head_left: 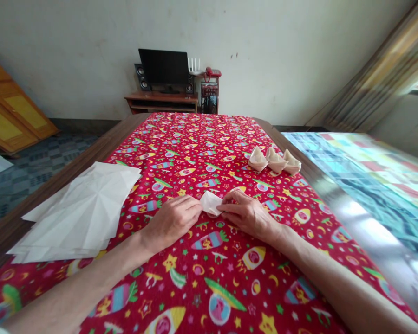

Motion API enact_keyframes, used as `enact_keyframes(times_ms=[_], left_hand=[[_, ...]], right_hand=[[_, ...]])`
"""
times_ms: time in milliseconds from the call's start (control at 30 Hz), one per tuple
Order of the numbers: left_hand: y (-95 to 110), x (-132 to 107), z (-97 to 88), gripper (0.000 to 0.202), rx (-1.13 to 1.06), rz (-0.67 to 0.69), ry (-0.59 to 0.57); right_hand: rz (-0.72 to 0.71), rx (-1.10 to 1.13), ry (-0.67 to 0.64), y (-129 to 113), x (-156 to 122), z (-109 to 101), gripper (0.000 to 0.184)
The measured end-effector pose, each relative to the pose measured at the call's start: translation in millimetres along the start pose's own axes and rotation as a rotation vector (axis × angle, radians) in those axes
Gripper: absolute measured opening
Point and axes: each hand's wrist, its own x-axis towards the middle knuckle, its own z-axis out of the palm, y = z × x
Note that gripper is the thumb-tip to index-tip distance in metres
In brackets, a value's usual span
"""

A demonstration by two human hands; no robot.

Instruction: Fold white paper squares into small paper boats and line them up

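A small folded piece of white paper [211,203] lies between my two hands, low over the red patterned cloth [216,260]. My left hand [177,217] has its fingers curled closed at the paper's left corner; the fingertips are mostly hidden behind the hand. With thumb and fingers pinched, my right hand [245,212] grips the paper's right corner. Farther off to the right, three folded paper shapes [274,161] with pointed tips stand side by side on the cloth. To the left is a stack of creased white paper sheets [87,208].
The cloth covers a brown wooden table [106,144]. Beyond it, a monitor [165,69] and speakers stand on a small desk beside a red telephone [212,73]. A bed [369,176] with a patterned cover is at the right, a yellow wooden cabinet [16,106] at the left.
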Motion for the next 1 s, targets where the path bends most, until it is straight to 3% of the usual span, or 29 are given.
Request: enact_keyframes(times_ms=[267, 400, 767, 900, 1000], left_hand=[[-7, 1, 11.6, 0.010, -0.223, -0.258, 0.080], [-10, 1, 14.8, 0.017, -0.282, -0.354, 0.068], [-6, 9, 13.5, 0.024, 0.154, -0.427, -0.080], [-11, 8, 12.9, 0.030, 0.064, -0.434, -0.029], [-8, 8, 8.5, 0.028, -0.063, -0.407, 0.081]], right_hand=[[0.091, 0.005, 0.084, -8, 13, 10, 0.020], [0.202, -0.018, 0.100, -8, 19, 13, 0.018], [0.309, -0.217, 0.121, -11, 20, 18, 0.023], [0.331, -0.243, 0.069, -11, 21, 15, 0.023], [0.346, -0.218, 0.013, -10, 23, 12, 0.024]])
